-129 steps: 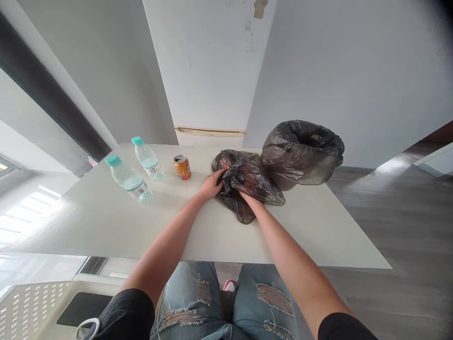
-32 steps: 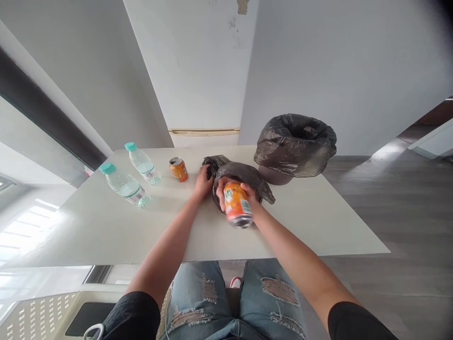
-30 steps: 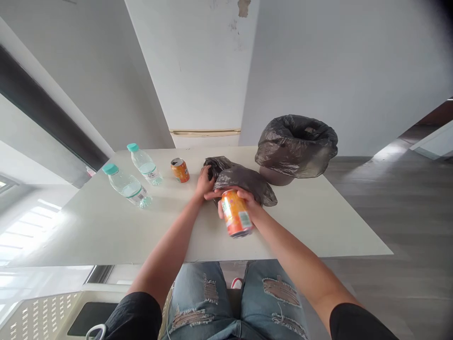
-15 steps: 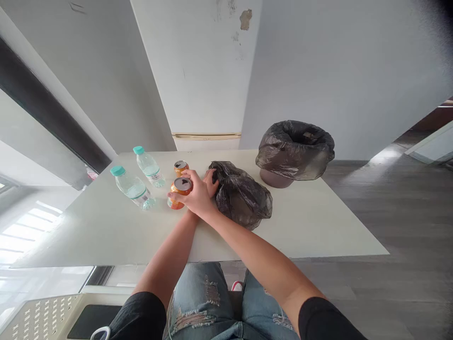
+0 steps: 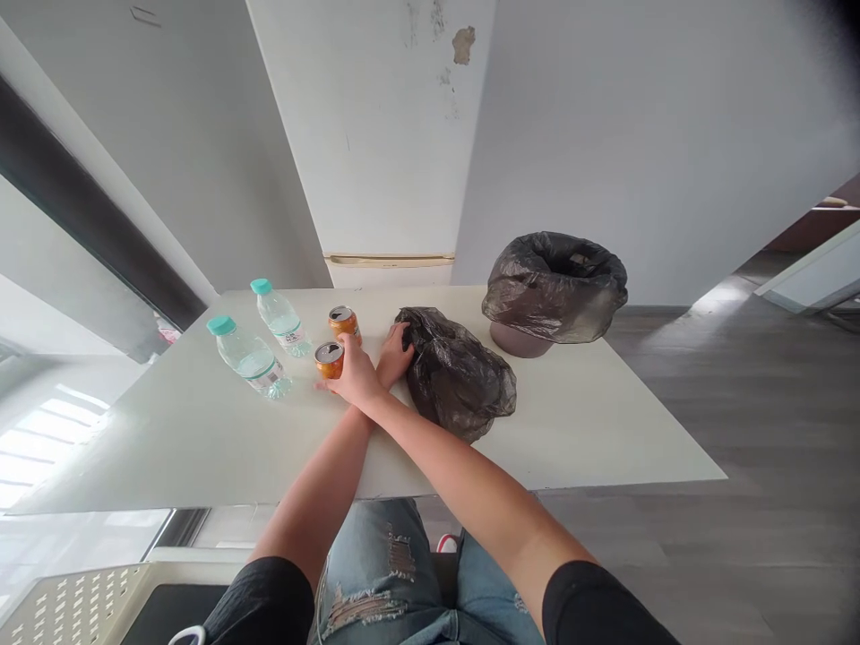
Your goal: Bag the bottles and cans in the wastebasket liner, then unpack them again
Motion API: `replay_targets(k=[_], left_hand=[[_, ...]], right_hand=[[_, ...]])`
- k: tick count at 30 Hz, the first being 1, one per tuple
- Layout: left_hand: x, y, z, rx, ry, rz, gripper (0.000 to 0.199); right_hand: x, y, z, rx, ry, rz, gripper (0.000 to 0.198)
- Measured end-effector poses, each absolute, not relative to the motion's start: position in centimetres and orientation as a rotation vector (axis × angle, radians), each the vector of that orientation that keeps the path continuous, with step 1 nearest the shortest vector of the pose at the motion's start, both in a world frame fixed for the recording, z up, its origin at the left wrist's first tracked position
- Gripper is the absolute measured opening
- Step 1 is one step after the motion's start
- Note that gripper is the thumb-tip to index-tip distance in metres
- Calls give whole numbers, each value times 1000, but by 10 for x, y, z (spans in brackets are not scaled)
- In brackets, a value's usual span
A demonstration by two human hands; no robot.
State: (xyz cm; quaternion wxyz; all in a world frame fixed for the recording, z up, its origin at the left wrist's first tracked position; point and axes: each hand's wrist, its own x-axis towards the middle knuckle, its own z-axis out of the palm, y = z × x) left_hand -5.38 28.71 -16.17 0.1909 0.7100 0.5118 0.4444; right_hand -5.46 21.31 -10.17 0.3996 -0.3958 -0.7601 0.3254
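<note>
Forearms [image 5: 463, 470] are crossing above a flat off-white worktop [image 5: 591, 430], the right one passing over the left, and I am watching both from afar. The right hand [image 5: 354, 372] is curling around an orange metal drink can [image 5: 329, 360] with a silver, opened top; the fingers are bending along its right side and the thumb is reaching along its near side. The can is standing upright, and the hand is hiding part of its body from me. A second orange can [image 5: 345, 324] is standing just behind it; I cannot tell whether the two are touching. The left hand [image 5: 394, 356] is touching the left end of a crumpled black plastic bag [image 5: 460, 376], and I cannot tell how far its fingers are closing or whether they are pinching the film. The bag is lying slantwise on the worktop. Beyond it, to the right, a pinkish-brown round bin [image 5: 520, 342] is standing near the far edge, with a translucent dark liner [image 5: 557, 305] hanging over its rim. Left of the cans, a clear plastic bottle with a turquoise cap [image 5: 252, 360] is standing upright, and a second clear bottle [image 5: 280, 318] is standing just behind it.
</note>
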Motion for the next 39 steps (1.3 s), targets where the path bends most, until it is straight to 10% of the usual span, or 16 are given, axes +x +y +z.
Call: replay_targets(k=[5,11,15,21,28,39], left_hand=[[-54,294,-165,2001,1466,1217,57],[-57,296,-163,1964,1482,1297,59],[-53,279,-149,1996,1427,1450,55],[-51,252,-112,1989,1396,1541,25],[-56,159,-79,2086,1321,928,39],[-148,86,-101,1477,1701,1300,50]], right_hand=[[-30,160,-106,-1077,-1711,705,106],[67,83,-120,-928,-1708,229,29],[159,88,-124,-1230,-1536,-90,34],[215,113,-142,-1395,-1693,109,16],[199,98,-139,-1175,-1798,92,17],[187,14,-50,-879,-1889,1164,28]])
